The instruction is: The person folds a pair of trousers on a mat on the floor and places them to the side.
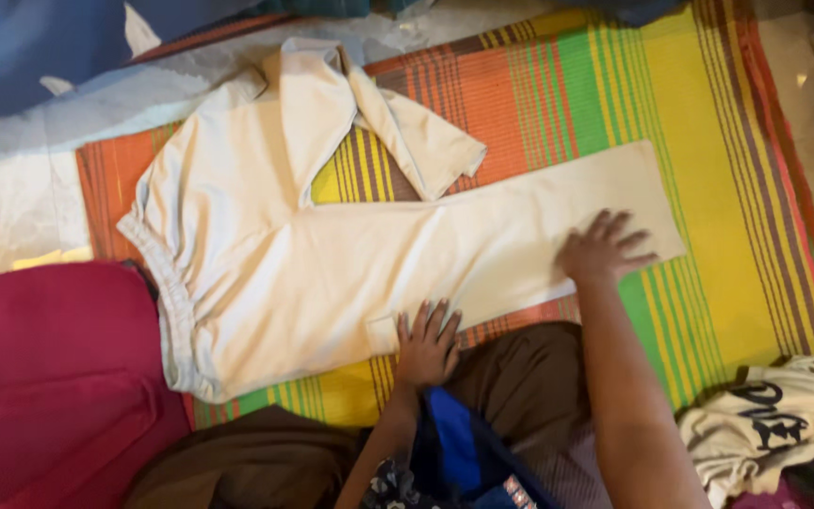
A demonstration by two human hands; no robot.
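Both hands flat, fingers spread, gripping nothing: left hand [429,341] presses near edge of cream trousers [332,273], right hand [603,248] presses leg end. Trousers lie spread on striped mat [708,141], one leg folded back. Crumpled white printed garment [770,415] lies well apart at right; maroon cloth [49,377] at left.

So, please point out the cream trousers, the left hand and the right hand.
cream trousers [332,273], head view, on the seat area.
left hand [429,344], head view, back of hand.
right hand [600,250], head view, back of hand.

Both hands [429,341] [602,249] press flat on cream trousers [350,273] over striped mat [708,170]
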